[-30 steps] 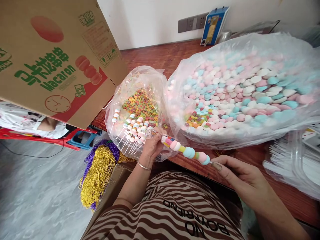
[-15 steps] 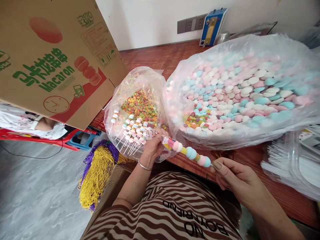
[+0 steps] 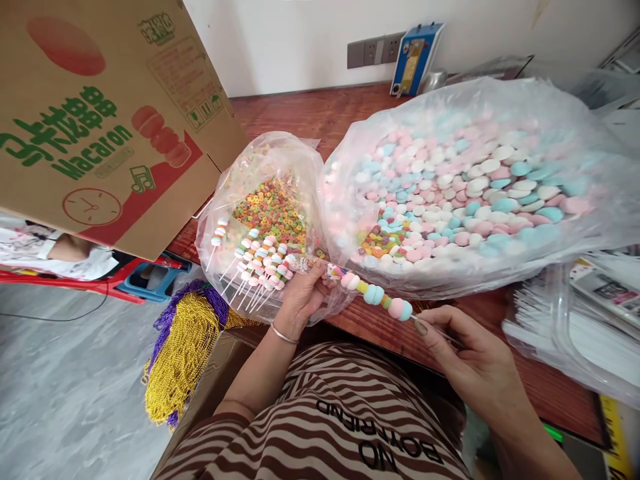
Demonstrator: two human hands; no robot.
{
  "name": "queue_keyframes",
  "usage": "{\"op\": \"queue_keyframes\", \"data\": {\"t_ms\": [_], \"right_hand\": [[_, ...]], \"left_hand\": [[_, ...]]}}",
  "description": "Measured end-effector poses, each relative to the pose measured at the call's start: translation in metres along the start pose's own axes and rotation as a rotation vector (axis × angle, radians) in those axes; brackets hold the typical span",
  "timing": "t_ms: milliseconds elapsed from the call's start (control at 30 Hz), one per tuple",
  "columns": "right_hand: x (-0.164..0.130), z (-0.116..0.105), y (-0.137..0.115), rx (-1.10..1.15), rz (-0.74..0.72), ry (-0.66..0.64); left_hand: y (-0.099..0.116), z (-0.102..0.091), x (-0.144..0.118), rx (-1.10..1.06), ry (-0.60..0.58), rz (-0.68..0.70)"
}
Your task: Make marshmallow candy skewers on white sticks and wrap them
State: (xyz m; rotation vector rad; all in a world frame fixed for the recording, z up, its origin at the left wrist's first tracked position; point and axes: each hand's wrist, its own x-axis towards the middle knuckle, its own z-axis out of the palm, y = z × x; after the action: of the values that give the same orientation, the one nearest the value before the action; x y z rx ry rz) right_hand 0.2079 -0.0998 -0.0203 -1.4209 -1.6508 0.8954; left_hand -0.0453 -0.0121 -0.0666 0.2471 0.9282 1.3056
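Observation:
My left hand (image 3: 306, 291) is closed on a clear printed wrapper (image 3: 336, 270), whose far end sticks out past my fingers to the left. Candy pieces in pink, blue, white and yellow are threaded on a skewer (image 3: 384, 297). Its left end meets the wrapper's mouth; how far it reaches inside is unclear. My right hand (image 3: 465, 353) pinches the thin stick at the skewer's other end. To the left of my left hand lie several finished-looking candy skewers (image 3: 263, 263) with white sticks, on a plastic bag of small colourful rings (image 3: 275, 207).
A large clear bag of pastel candy discs (image 3: 450, 200) fills the table's right side. White sticks in plastic (image 3: 540, 333) lie at right. A Macaron carton (image 3: 110, 120) stands at left, above gold and purple bead strands (image 3: 187, 353). A blue device (image 3: 417, 59) stands by the wall.
The view has turned slightly to the right, so everything sits further left. My right hand and the skewer have risen slightly. Both hands keep their hold.

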Motion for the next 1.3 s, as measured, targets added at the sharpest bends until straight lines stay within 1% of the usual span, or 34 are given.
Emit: {"op": "queue_keyframes", "data": {"t_ms": [133, 300, 433, 567, 733, 833, 933, 1000, 1067, 1167, 1233, 1300], "right_hand": [[0.001, -0.001, 0.003, 0.064, 0.055, -0.013], [-0.001, -0.004, 0.012, 0.174, 0.171, 0.030], [-0.004, -0.005, 0.017, 0.230, 0.216, 0.002], [-0.003, -0.002, 0.015, 0.193, 0.186, -0.004], [-0.003, -0.002, 0.009, 0.112, 0.112, -0.004], [-0.005, -0.003, 0.008, 0.058, 0.079, -0.029], [-0.007, -0.004, 0.007, 0.017, 0.062, -0.031], [-0.007, -0.004, 0.006, -0.001, 0.054, -0.024], [-0.006, -0.003, 0.004, -0.011, 0.048, -0.023], [-0.005, 0.003, -0.002, -0.018, 0.034, -0.009], [-0.006, 0.010, -0.006, -0.051, -0.001, 0.033], [-0.008, 0.019, -0.006, -0.122, -0.071, 0.102]], "left_hand": [[-0.001, -0.002, 0.002, -0.002, -0.003, -0.018], [-0.001, -0.003, 0.003, -0.008, -0.034, -0.038], [-0.001, 0.000, 0.003, -0.008, -0.020, -0.055], [-0.001, 0.002, 0.002, -0.012, -0.016, -0.047], [-0.001, 0.002, 0.000, 0.005, -0.032, -0.031], [0.000, 0.001, 0.000, 0.005, -0.036, 0.017], [0.002, 0.003, -0.001, 0.007, -0.064, 0.081], [0.002, 0.007, -0.004, -0.004, -0.080, 0.081], [0.003, 0.013, -0.008, -0.037, -0.090, 0.049], [0.001, 0.025, -0.015, -0.113, -0.071, 0.016], [0.000, 0.034, -0.019, -0.178, -0.058, 0.036], [-0.001, 0.041, -0.023, -0.239, -0.071, 0.057]]}}
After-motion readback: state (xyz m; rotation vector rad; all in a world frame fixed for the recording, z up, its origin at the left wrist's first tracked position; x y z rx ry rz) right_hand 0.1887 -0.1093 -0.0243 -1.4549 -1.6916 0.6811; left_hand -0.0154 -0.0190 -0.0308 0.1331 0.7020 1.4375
